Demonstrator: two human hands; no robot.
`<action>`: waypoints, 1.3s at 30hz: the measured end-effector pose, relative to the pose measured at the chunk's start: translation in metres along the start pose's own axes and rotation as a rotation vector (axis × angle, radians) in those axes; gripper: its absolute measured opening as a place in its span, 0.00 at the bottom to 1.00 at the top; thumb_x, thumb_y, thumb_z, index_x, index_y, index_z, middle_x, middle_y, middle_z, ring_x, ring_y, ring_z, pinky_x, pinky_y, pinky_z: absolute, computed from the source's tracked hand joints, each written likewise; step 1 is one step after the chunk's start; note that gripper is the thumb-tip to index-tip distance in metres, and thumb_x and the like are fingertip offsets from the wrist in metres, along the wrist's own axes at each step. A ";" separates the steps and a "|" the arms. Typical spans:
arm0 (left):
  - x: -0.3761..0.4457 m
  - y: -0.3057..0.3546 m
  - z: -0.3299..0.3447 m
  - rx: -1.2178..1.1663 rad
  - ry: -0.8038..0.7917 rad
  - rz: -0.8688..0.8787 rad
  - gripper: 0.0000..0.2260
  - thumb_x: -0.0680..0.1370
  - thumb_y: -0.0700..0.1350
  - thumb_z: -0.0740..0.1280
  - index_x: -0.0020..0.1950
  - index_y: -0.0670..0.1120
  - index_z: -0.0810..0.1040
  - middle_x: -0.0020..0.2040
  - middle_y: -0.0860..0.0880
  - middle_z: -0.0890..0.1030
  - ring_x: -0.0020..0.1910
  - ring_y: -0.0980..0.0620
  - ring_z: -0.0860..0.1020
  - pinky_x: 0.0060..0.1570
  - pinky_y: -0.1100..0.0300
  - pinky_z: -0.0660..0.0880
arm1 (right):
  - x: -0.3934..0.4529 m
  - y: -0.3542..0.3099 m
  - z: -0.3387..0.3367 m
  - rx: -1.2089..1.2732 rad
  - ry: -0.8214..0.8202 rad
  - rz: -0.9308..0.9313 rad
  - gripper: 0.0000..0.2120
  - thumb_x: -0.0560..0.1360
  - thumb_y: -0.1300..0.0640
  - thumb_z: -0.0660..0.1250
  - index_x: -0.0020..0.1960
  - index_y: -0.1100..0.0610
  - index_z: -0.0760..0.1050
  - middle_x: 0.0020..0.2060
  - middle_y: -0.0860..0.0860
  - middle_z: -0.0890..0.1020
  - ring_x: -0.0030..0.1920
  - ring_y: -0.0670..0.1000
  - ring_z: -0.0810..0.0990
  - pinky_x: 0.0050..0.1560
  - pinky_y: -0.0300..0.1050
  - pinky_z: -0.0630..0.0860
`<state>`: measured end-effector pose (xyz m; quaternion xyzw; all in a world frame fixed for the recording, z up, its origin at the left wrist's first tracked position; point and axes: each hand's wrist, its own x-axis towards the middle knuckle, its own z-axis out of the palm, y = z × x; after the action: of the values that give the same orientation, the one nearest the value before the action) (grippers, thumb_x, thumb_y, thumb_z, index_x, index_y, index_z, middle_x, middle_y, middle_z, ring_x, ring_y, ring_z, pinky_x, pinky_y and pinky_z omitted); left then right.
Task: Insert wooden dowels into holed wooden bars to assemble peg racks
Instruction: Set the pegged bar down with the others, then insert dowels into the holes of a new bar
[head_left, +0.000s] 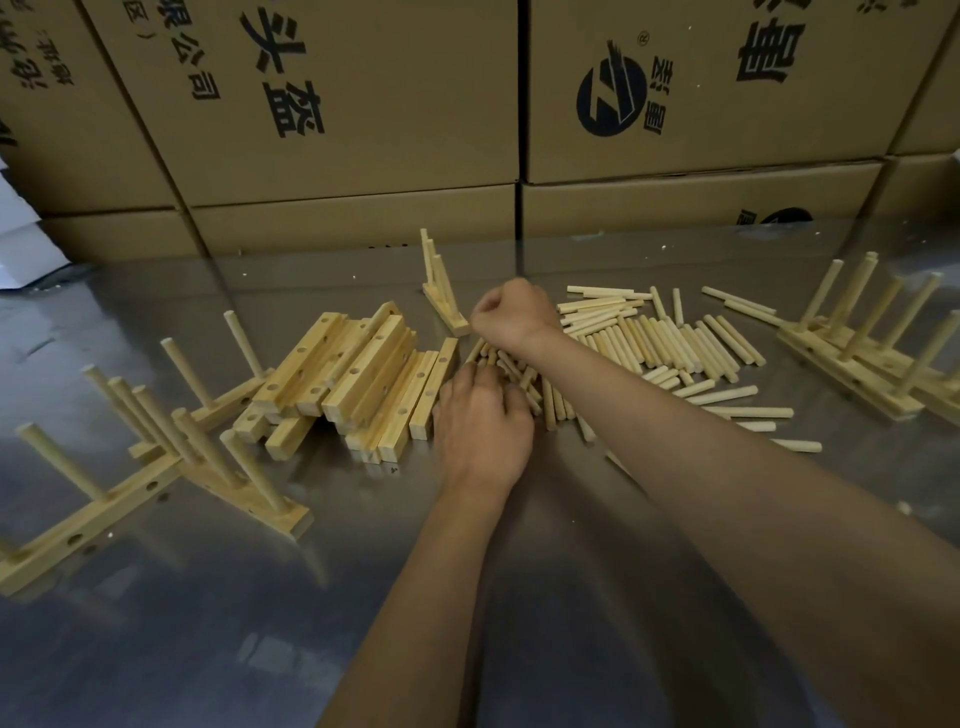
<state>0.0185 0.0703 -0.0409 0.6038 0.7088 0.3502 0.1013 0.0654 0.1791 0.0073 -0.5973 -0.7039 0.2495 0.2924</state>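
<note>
A pile of loose wooden dowels (670, 348) lies on the steel table (260, 597), right of centre. My left hand (483, 421) rests palm down on the near left end of that pile, its fingers curled down among the dowels. My right hand (511, 312) is a closed fist just beyond it, beside the near end of a partly pegged bar (441, 299) that stands end-on with its dowels pointing up. I see nothing in the fist. A heap of holed wooden bars (353, 379) lies left of my hands.
Assembled peg racks stand at the near left (156, 467) and at the far right (852, 353). Stacked cardboard boxes (332, 104) form a wall along the table's far edge. Bare steel lies between me and the piles.
</note>
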 end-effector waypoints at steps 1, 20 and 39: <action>0.000 0.000 0.000 -0.022 0.012 -0.002 0.12 0.82 0.42 0.58 0.59 0.40 0.77 0.62 0.44 0.76 0.63 0.44 0.72 0.64 0.50 0.67 | -0.003 0.001 -0.002 0.009 -0.011 -0.012 0.09 0.74 0.58 0.66 0.39 0.50 0.82 0.48 0.48 0.85 0.56 0.52 0.79 0.60 0.53 0.76; -0.006 0.002 -0.038 -0.447 0.690 -0.001 0.13 0.72 0.32 0.57 0.52 0.41 0.76 0.49 0.50 0.73 0.49 0.56 0.66 0.55 0.54 0.67 | -0.084 0.017 -0.007 -0.268 -0.312 -0.600 0.19 0.69 0.61 0.67 0.60 0.54 0.74 0.57 0.51 0.78 0.62 0.55 0.74 0.61 0.58 0.71; -0.022 0.022 -0.056 -0.258 0.591 0.272 0.12 0.74 0.36 0.59 0.53 0.44 0.77 0.51 0.53 0.72 0.51 0.53 0.70 0.53 0.59 0.66 | -0.127 0.035 -0.023 -0.070 0.145 -0.659 0.15 0.75 0.67 0.62 0.59 0.55 0.69 0.46 0.50 0.80 0.42 0.56 0.80 0.36 0.48 0.73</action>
<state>0.0094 0.0296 0.0074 0.5475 0.5704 0.6070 -0.0805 0.1208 0.0593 -0.0149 -0.3637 -0.8446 0.0742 0.3857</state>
